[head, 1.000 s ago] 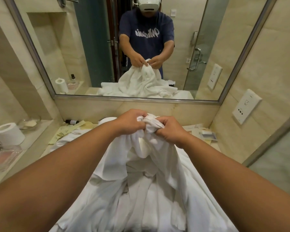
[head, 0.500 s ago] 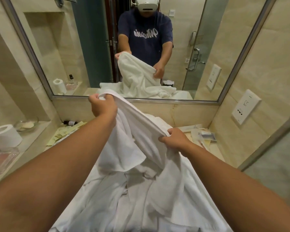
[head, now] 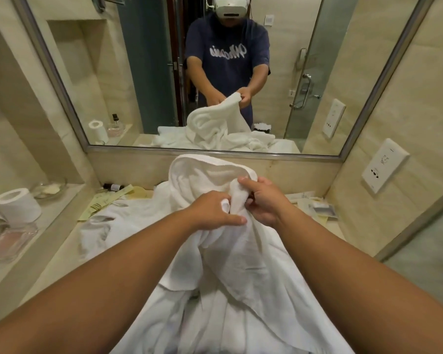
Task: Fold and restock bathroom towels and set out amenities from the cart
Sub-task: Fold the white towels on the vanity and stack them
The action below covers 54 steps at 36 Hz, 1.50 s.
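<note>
Both your hands are closed on the towel (head: pixel 210 175). The left hand (head: pixel 212 213) has its fingers curled into the cloth. The right hand (head: pixel 265 200), just beside it, pinches a bunched bit of edge between thumb and fingers. The towel arches up above them toward the mirror (head: pixel 143 72) and hangs down over the heap of white linen (head: pixel 241 315) covering the middle of the bench (head: pixel 59 261).

By my reading you are hunting for a corner, so the fold itself is not yet begun. Work along the hem, not the body of the cloth. Hold one hand fast and let the hem run through the other until it meets a corner. Then draw the hands apart so the edge goes taut and the towel hangs flat. Lift high enough that it drags nothing up from the heap.

Mind the sides, where a swinging tail could sweep things off:
- a toilet roll (head: pixel 16 205) stands on the ledge (head: pixel 51 213) to your left
- a small bottle (head: pixel 113 187) lies near the wall
- packets (head: pixel 320 209) lie at the right

Whether the linen beneath is one piece or several, I cannot tell.
</note>
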Each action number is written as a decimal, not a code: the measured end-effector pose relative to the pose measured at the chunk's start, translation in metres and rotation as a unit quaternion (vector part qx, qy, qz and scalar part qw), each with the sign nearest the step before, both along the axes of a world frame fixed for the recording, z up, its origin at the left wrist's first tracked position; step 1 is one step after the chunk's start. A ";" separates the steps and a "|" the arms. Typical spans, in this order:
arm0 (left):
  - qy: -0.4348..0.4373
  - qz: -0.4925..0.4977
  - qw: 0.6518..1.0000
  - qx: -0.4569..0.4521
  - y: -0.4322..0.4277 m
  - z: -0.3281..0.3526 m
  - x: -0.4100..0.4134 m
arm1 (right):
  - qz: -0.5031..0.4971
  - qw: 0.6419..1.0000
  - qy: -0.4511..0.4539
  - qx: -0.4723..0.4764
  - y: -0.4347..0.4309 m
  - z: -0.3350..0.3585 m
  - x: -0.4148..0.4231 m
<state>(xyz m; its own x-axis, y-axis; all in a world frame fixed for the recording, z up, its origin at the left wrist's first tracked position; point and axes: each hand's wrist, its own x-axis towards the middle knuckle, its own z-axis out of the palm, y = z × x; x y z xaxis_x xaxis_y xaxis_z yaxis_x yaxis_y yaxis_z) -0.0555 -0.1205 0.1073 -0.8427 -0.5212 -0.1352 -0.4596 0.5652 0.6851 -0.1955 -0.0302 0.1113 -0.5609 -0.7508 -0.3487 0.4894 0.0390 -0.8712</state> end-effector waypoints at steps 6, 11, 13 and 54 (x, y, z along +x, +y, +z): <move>-0.006 0.027 0.999 0.022 0.003 0.003 -0.001 | -0.052 0.998 0.000 -0.021 0.001 0.005 0.004; -0.011 -0.002 0.997 0.075 -0.001 0.009 0.003 | -0.103 0.994 -0.010 -0.038 0.002 0.008 0.002; 0.022 0.007 0.997 0.073 -0.001 0.011 0.004 | -0.130 0.989 -0.024 -0.062 0.001 0.009 0.000; 0.166 0.187 0.937 0.244 -0.009 0.055 -0.013 | 0.078 0.912 0.395 0.081 0.025 -0.010 0.026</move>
<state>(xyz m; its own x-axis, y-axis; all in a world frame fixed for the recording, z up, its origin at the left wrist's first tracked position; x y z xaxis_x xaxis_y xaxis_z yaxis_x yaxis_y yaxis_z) -0.0689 -0.1298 0.1626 -0.6513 -0.7327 -0.1971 -0.2779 -0.0114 0.9605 -0.1694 -0.0053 0.1012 -0.5761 -0.8174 0.0040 -0.3106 0.2144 -0.9261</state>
